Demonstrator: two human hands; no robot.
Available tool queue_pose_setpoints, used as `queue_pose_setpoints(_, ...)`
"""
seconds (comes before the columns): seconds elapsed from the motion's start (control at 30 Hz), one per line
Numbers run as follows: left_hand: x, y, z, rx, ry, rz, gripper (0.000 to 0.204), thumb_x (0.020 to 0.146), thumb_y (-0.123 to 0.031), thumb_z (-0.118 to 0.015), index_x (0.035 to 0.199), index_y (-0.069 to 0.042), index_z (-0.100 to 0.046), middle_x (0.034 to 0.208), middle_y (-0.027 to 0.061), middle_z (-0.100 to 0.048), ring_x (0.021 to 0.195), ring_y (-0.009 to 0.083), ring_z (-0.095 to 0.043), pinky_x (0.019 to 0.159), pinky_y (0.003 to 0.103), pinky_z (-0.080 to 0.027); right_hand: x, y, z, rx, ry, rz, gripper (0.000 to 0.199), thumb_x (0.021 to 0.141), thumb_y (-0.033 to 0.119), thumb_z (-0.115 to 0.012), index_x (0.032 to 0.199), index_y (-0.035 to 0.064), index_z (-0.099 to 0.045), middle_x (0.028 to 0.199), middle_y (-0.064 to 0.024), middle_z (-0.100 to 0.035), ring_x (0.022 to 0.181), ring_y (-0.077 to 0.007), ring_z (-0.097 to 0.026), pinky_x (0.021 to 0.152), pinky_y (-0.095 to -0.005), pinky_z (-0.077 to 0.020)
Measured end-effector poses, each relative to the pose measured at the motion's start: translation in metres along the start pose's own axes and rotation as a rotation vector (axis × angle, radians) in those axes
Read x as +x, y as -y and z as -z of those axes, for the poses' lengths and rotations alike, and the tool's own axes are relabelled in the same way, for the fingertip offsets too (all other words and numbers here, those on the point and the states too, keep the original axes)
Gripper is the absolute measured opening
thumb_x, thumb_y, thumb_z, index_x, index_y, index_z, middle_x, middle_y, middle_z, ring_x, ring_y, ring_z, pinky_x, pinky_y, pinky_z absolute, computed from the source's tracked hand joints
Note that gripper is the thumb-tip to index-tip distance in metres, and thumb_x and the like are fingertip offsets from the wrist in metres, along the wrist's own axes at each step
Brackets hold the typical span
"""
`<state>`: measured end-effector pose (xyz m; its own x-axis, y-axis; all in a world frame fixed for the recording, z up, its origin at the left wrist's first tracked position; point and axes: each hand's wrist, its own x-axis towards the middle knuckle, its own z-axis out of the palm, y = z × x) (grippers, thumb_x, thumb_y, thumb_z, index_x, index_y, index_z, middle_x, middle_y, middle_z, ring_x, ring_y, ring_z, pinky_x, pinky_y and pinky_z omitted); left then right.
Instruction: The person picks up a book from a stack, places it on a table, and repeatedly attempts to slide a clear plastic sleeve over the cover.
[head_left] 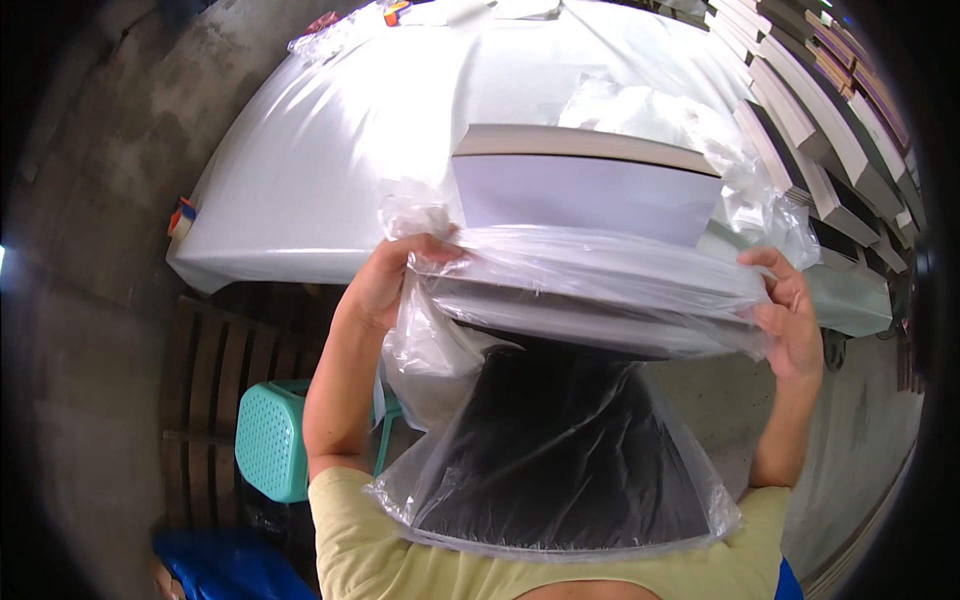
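A clear plastic bag (610,265) is stretched between my two hands, gathered into folds at its far end. My left hand (395,275) is closed on the bag's left side, with loose crumpled film hanging below it. At the opposite side, my right hand (788,310) grips the film between thumb and fingers. A flat black panel (560,450) lies inside the bag, its near end reaching my chest. Just beyond the gathered film, a pale board or stack of boards (585,190) with a beige edge rests on the covered table. The film hides part of its near side.
White sheeting covers the large table (330,150). Crumpled clear film (690,120) lies behind the boards. Stacked long boards (840,150) stand at the right. A green stool (272,440) is at my left beside a slatted wooden pallet (205,390). A tape roll (181,220) sits at the table's left edge.
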<state>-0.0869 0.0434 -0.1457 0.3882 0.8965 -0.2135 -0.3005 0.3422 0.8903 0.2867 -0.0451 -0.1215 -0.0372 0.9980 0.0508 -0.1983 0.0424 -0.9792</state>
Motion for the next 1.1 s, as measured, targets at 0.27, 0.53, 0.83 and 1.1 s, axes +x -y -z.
queue_pose_setpoints(0.27,-0.003,0.093,0.049,0.248,0.221,0.185,0.045,0.073,-0.017,-0.07,0.111,-0.003,-0.052,0.097,0.0065,-0.056,0.087,0.0149,-0.053,0.075,0.028,-0.043,-0.036,-0.116,0.049,0.502,0.13,-0.395,0.058,0.079,0.014,-0.058,0.129,0.0011,-0.031,0.089,-0.0091,-0.06,0.084,-0.0153,-0.058,0.075,-0.0282,-0.0463)
queue_pose_setpoints(0.53,0.005,0.205,0.094,0.152,-0.105,0.4,0.031,0.074,-0.016,-0.067,0.1,-0.009,-0.053,0.078,-0.0024,-0.053,0.072,0.0103,-0.05,0.062,0.025,-0.04,-0.043,-0.25,0.066,0.343,-0.255,-0.689,0.042,0.078,0.017,-0.064,0.115,0.0061,-0.047,0.077,-0.0014,-0.054,0.072,-0.0106,-0.05,0.068,-0.0282,-0.0423)
queue_pose_setpoints(0.83,0.038,0.275,0.149,0.221,-0.225,0.307,0.029,0.076,-0.018,-0.065,0.101,-0.007,-0.053,0.081,0.0011,-0.057,0.07,0.0104,-0.05,0.06,0.025,-0.039,-0.034,-0.324,0.092,-0.277,-0.529,-0.585,0.023,0.074,0.012,-0.058,0.096,0.0065,-0.059,0.084,-0.0016,-0.057,0.074,-0.0112,-0.05,0.064,-0.026,-0.0401)
queue_pose_setpoints(1.1,-0.015,0.066,0.055,0.122,-0.07,-0.355,0.064,0.081,-0.051,-0.052,0.125,-0.006,-0.038,0.103,0.0139,-0.048,0.064,0.0091,-0.041,0.05,0.021,-0.037,0.005,-0.142,0.062,-0.093,-0.154,-0.019,0.004,0.08,0.006,-0.057,0.083,0.0056,-0.055,0.074,0.0031,-0.052,0.061,-0.003,-0.042,0.055,-0.0174,-0.034)
